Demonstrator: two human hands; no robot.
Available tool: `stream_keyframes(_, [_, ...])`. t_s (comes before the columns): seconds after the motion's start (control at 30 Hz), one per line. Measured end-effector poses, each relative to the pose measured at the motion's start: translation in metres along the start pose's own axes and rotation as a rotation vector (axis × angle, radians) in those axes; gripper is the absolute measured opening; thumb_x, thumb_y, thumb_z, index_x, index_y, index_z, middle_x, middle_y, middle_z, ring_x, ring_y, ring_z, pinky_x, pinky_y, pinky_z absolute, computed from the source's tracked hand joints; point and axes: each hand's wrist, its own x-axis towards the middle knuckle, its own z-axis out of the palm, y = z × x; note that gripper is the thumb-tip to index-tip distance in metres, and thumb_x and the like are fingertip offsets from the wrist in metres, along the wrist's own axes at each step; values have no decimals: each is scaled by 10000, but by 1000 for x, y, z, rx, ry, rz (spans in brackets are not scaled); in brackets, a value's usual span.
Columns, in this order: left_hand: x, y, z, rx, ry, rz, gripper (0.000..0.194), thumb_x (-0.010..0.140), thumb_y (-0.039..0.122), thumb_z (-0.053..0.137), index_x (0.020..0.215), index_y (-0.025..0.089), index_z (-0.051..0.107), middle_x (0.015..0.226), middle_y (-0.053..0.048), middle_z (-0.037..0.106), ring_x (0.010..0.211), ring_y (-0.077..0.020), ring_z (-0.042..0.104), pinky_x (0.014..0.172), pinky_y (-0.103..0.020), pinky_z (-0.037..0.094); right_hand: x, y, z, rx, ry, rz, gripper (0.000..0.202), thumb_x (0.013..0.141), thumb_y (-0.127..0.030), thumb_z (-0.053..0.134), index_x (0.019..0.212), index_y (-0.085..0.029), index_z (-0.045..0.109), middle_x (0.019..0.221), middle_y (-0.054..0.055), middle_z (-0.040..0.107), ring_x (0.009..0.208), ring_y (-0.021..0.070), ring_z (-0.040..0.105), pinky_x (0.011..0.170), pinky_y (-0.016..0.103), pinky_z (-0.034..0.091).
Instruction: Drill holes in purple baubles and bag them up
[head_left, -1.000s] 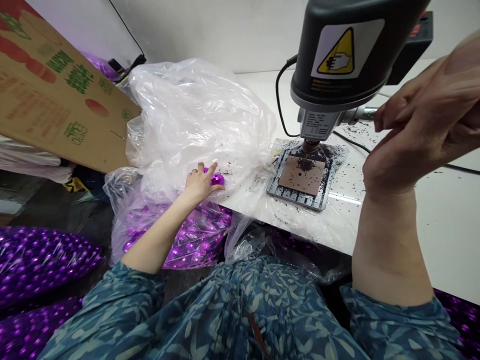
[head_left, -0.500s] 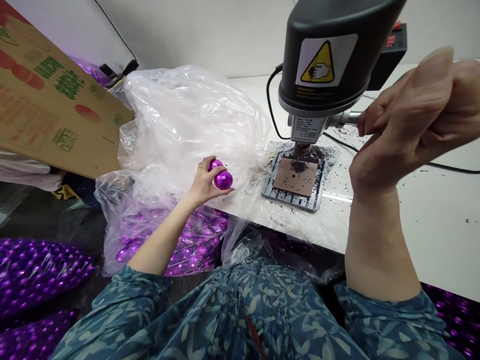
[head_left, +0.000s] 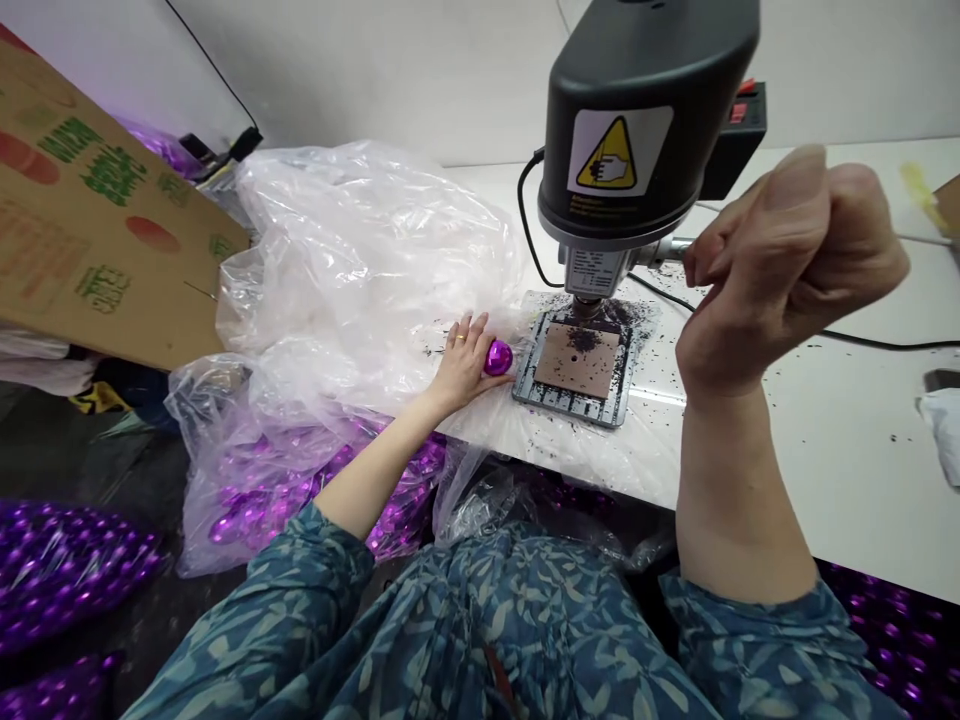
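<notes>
My left hand [head_left: 466, 368] rests low over the table, its fingers and thumb around a shiny purple ball [head_left: 498, 357]. Only one ball shows; whatever lies under the palm is hidden. Just right of the ball is the metal base [head_left: 570, 408] of a bench drill press [head_left: 645, 130]. On that base lies a brown square plate [head_left: 577, 368] with a small hole and a heap of dark shavings. My right hand [head_left: 787, 265] is closed on the press's lever [head_left: 675, 249], raised beside the black head; most of the lever is covered.
A clear plastic bag [head_left: 360, 240] spreads left of the press, and a bag of purple balls [head_left: 300, 500] hangs at the table's front edge. A cardboard box [head_left: 97, 210] leans at far left. Dark shavings dot the white table [head_left: 825, 450]; a black cable [head_left: 885, 341] crosses it.
My left hand has moved right to the edge of the press base, lower on the table. Two purple balls showed in it before; one shows now. My right hand stays on the lever.
</notes>
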Motion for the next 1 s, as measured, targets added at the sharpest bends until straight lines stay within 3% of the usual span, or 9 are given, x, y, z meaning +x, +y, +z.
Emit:
stream_keyframes(0.07, [-5, 14, -5, -106, 95, 17, 648, 847, 538, 696, 1328, 168, 466, 1444, -235, 486, 1449, -406, 361, 1187, -583, 290, 0, 0, 1, -13, -1, -9, 638, 910, -523, 614, 524, -173, 246, 479, -46, 329, 441, 54, 355, 482, 279, 231])
stream_keyframes(0.17, [-11, 34, -9, -479, 198, -64, 667, 886, 526, 645, 1405, 196, 388, 1363, -185, 534, 1266, -317, 555, 1066, -468, 467, 1, 1, 2, -22, -8, -45, 608, 939, -504, 587, 553, -182, 246, 478, -51, 299, 420, 61, 348, 472, 283, 212])
stream_keyframes(0.3, [-10, 53, -4, -1073, 35, -176, 678, 863, 568, 656, 1414, 259, 408, 1274, -118, 585, 1075, -240, 646, 908, -379, 548, 1, 0, 2, -90, 2, -41, 590, 930, -570, 567, 574, -218, 255, 475, -54, 270, 393, 88, 302, 460, 317, 201])
stream_keyframes(0.37, [-7, 58, 3, -1247, -34, -217, 637, 872, 585, 639, 1384, 261, 443, 1222, -107, 613, 1039, -230, 657, 878, -379, 551, 0, -2, 1, -160, -12, -8, 602, 929, -637, 521, 582, -233, 239, 484, -49, 261, 404, 100, 286, 451, 321, 220])
stream_keyframes(0.47, [-1, 61, 15, -1287, -27, -247, 677, 735, 544, 812, 1256, 226, 518, 1147, -89, 646, 1025, -226, 662, 906, -382, 539, 0, -3, 0, -202, -42, 8, 604, 948, -664, 461, 600, -239, 210, 500, -43, 243, 418, 102, 283, 451, 316, 245])
stream_keyframes(0.57, [7, 59, 22, -1249, 78, -243, 752, 570, 466, 939, 1155, 212, 538, 1121, -74, 659, 1033, -221, 659, 951, -386, 528, 0, -1, -2, -189, -66, -17, 591, 963, -642, 455, 614, -234, 207, 506, -45, 248, 414, 98, 284, 451, 313, 257])
stream_keyframes(0.63, [14, 58, 24, -1268, 116, -259, 697, 625, 486, 908, 1152, 211, 545, 1124, -77, 672, 1048, -219, 660, 969, -393, 526, -1, 1, -3, -221, -86, -17, 578, 971, -645, 432, 629, -234, 210, 516, -45, 255, 420, 96, 290, 449, 310, 265])
stream_keyframes(0.77, [27, 56, 30, -1333, 49, -247, 577, 779, 546, 787, 1189, 199, 577, 1162, -95, 696, 1089, -220, 662, 1015, -401, 509, -2, 4, -5, -282, -99, -32, 557, 988, -636, 387, 655, -229, 201, 534, -43, 247, 428, 88, 308, 450, 302, 267])
stream_keyframes(1.0, [37, 48, 55, -1285, 44, -146, 633, 792, 551, 772, 1289, 207, 583, 1276, -104, 669, 1201, -256, 623, 1087, -427, 473, -1, 1, -4, -199, -86, -75, 548, 979, -571, 470, 630, -229, 222, 517, -52, 257, 401, 73, 310, 434, 295, 274])
